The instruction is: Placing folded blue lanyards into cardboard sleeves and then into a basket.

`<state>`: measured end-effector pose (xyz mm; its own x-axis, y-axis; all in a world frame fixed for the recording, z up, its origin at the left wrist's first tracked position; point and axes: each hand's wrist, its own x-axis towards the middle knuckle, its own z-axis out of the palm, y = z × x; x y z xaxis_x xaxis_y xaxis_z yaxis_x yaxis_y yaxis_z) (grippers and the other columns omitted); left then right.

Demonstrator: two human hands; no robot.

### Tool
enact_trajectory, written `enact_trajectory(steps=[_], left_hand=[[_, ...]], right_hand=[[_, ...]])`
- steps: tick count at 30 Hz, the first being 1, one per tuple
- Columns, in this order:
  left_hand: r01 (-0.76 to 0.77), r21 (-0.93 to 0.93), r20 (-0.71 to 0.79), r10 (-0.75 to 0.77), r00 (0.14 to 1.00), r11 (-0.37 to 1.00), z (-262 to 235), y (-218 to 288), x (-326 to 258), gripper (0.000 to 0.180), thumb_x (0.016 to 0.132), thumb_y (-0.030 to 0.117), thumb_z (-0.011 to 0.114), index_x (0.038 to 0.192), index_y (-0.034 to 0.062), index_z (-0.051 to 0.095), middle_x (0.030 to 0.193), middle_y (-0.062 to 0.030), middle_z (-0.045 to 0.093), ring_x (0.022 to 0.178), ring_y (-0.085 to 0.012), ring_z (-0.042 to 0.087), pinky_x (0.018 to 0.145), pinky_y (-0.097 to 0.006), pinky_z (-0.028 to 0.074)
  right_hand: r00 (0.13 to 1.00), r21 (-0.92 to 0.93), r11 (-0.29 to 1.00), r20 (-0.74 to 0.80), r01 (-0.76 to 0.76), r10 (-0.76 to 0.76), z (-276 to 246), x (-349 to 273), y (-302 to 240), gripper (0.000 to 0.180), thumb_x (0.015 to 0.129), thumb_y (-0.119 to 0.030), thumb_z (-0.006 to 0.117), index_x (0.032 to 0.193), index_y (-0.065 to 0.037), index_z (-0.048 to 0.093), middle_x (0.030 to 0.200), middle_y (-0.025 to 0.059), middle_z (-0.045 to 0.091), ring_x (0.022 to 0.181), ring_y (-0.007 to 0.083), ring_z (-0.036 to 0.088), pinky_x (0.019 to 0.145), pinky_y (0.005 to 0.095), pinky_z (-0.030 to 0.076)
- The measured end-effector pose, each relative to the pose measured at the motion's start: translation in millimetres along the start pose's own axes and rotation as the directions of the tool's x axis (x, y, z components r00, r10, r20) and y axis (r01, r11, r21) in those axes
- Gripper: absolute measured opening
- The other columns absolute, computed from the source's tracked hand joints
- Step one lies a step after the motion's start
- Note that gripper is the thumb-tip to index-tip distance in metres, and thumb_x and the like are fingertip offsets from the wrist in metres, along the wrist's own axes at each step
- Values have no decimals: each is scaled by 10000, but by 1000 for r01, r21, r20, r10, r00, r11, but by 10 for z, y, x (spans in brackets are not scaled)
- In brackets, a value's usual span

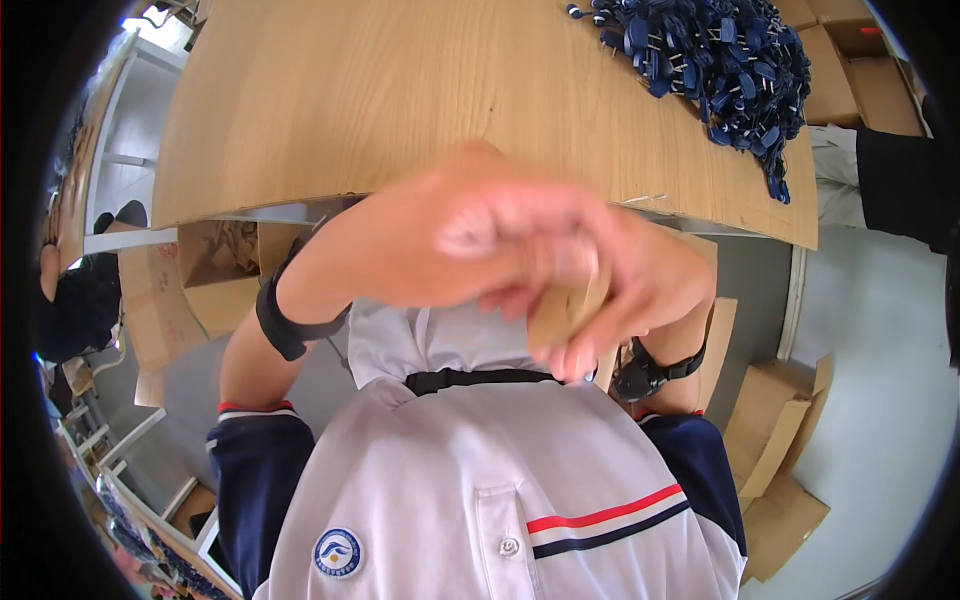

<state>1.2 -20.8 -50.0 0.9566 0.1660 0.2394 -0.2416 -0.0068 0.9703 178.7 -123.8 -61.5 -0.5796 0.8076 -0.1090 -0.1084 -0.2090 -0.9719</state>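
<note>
Both of my hands are raised close together in front of my chest, just off the table's near edge, and blurred by motion. My right hand (640, 275) has its fingers wrapped round a tan, rounded thing (568, 310); its kind is not clear. From the left, my left hand (470, 235) reaches across, its fingertips against or very near the tan thing. The fingers of that hand are smeared and overlap the right ones, so their grip is hidden. Black straps circle both wrists, with a dark device on the right one.
The wooden table (350, 100) lies just beyond my hands. Dark blue cords with plugs (720, 70) are heaped at its far right. Cardboard boxes (770, 420) stand low on the right, and another open box (220, 270) at left. A person's dark-clothed leg (900, 190) shows at right.
</note>
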Motion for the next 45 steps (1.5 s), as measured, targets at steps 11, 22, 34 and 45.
enact_trajectory(steps=[11, 22, 34, 45], left_hand=[[-163, 820, -230, 577, 784, 549, 118, -228, 199, 188, 901, 62, 634, 1074, -6, 663, 821, -74, 705, 652, -114, 662, 860, -325, 536], [-106, 470, -586, 399, 705, 876, 329, -378, 242, 195, 961, 76, 555, 1079, -48, 649, 913, -107, 706, 769, -134, 678, 695, -237, 542], [-148, 512, -262, 318, 911, 846, 348, -353, 303, 461, 1005, 231, 428, 1265, -149, 421, 1095, -250, 636, 849, -258, 691, 831, -359, 546], [287, 429, -755, 166, 634, 857, -534, -331, -1488, 536, 1010, 244, 449, 1335, -165, 327, 1081, -236, 641, 910, -244, 655, 966, -395, 452]], right_hand=[[694, 442, 727, -717, 525, -65, 251, 239, -109, 503, 1028, -389, 322, 1269, 10, 510, 1089, 87, 631, 980, 159, 595, 845, 296, 468], [81, -620, 719, -737, 314, -671, 314, 261, 256, 98, 918, -26, 608, 949, 64, 583, 686, 162, 662, 490, 124, 592, 412, 216, 468], [-284, -581, 702, -650, -413, -705, 460, -1670, 415, 85, 938, 7, 534, 913, 62, 593, 713, 143, 644, 512, 127, 583, 476, 242, 497], [-43, -59, 900, -995, -433, -86, 176, -2065, 1797, 388, 940, -54, 548, 1323, -15, 500, 977, 104, 668, 829, 124, 620, 760, 277, 524]])
